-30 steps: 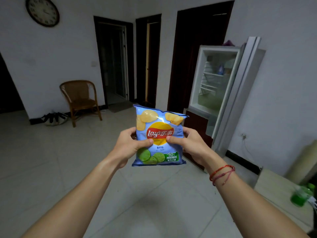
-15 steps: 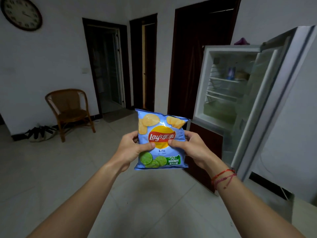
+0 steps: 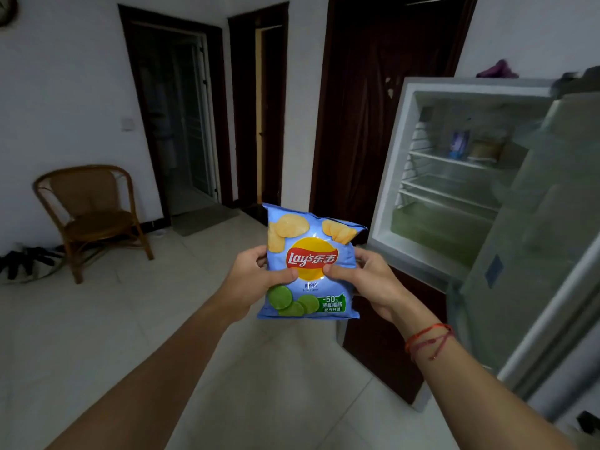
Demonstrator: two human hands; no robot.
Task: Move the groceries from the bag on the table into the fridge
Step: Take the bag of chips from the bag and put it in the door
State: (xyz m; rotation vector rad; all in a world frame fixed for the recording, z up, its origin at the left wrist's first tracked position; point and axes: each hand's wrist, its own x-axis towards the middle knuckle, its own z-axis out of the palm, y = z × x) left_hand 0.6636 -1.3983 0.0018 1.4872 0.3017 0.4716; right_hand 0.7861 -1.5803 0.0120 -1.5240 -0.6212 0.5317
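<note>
- Fridge (image 3: 386,190) stands beyond and to the right of the right hand (image 3: 370,280), its door (image 3: 535,254) swung wide, so shelves (image 3: 449,192) lie open for loading.
- Chip bag (image 3: 311,254) hangs upright between both hands, short of the fridge, likely held so for carrying.
- Left hand (image 3: 250,280) and right hand each pinch a side, thumbs in front.

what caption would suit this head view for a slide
Left hand and right hand hold a blue crisp bag near the open fridge.
</note>
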